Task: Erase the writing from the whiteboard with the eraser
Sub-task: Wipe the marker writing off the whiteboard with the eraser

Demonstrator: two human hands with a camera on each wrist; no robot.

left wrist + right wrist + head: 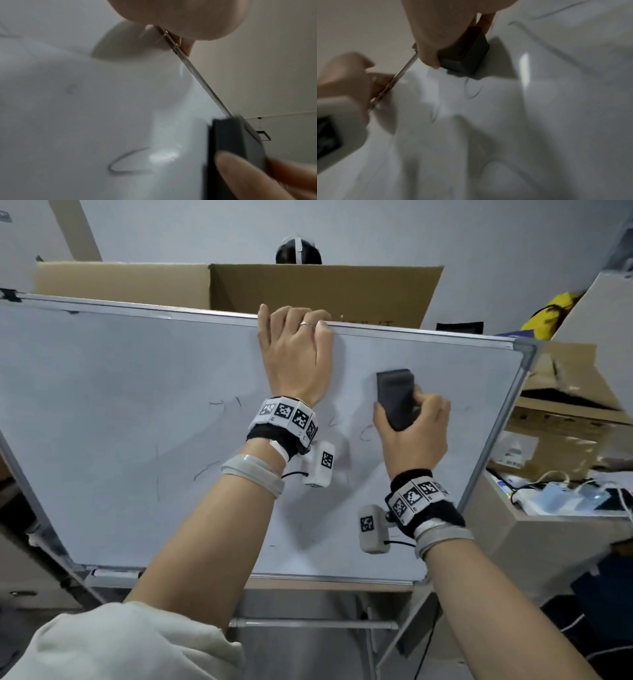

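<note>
While the left hand (295,354) hooks its curled fingers over the top metal edge of the large white, aluminium-framed whiteboard (137,405), palm flat against the surface, the right hand (412,436) grips the dark grey rectangular block eraser (397,398), thumb on one side and fingers wrapped round the other. The eraser is pressed upright against the board's upper right area, below the top edge. Faint curved pen strokes (366,433) remain just left of the right hand and further left across the board
</note>
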